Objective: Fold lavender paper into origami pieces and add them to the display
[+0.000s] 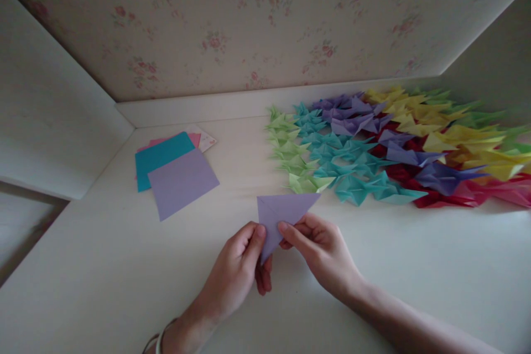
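Observation:
A lavender sheet of origami paper [286,209], folded into a triangle, is held above the white tabletop between both hands. A crease line runs down from its upper left corner. My left hand [234,268] pinches its left edge, thumb on top and the other fingers curled underneath. On the lower right edge, my right hand [321,249] grips the paper with its thumb on the face and fingers behind. Rows of folded paper cranes [357,149] in green, teal, purple, red and yellow stand just beyond, to the right.
At the left lies a loose pile of paper: a lavender sheet [185,185] overlaps a teal sheet [161,160], with pink and patterned pieces beneath. A floral-papered wall [249,22] rises behind the white table [103,265]. White panels close off the left side.

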{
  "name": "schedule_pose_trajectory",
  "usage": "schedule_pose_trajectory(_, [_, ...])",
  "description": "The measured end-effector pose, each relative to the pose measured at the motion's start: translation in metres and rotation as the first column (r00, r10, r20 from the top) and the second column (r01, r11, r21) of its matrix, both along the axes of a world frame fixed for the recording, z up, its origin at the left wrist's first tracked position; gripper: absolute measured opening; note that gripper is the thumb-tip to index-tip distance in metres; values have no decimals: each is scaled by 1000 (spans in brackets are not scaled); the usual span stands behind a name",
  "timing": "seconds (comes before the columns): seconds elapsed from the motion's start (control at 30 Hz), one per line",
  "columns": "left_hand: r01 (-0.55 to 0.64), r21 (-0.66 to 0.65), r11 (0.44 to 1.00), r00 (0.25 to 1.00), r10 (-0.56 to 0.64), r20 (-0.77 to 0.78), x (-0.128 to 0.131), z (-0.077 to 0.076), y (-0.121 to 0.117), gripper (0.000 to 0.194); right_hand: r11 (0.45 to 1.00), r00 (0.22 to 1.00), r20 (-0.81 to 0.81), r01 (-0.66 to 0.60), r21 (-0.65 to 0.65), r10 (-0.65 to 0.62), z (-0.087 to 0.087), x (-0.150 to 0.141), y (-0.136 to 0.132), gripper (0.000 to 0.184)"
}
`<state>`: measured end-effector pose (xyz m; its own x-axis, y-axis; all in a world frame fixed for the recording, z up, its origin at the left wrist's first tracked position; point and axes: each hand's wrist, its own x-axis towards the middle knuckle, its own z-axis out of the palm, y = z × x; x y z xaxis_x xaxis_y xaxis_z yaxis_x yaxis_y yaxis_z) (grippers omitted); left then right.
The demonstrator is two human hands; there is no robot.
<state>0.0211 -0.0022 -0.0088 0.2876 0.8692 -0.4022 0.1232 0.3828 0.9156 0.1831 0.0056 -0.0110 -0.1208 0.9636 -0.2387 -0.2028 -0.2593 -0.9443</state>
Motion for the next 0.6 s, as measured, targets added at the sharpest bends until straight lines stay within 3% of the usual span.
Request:
schedule_pose_trajectory(0.17, [-45,103,994,990,58,-129,-4,3,1,39,998,996,87,-10,-65,15,-1,-1,-2,33])
schedule_pose_trajectory(0.33, [9,181,983,965,39,-258,-7,9,-2,40,994,990,102,-94,-49,99,2,1,-3,31])
schedule_pose_trajectory(0.5, [-87,347,934,900,222,-374,-9,4,0,39,967,948,191,-254,-32,255,3,0,-7,31])
schedule_pose_trajectory(0.6, [-90,392,916,878,259,-404,-9,0,2,37,959,940,194,-282,-24,281,2,-2,-8,33])
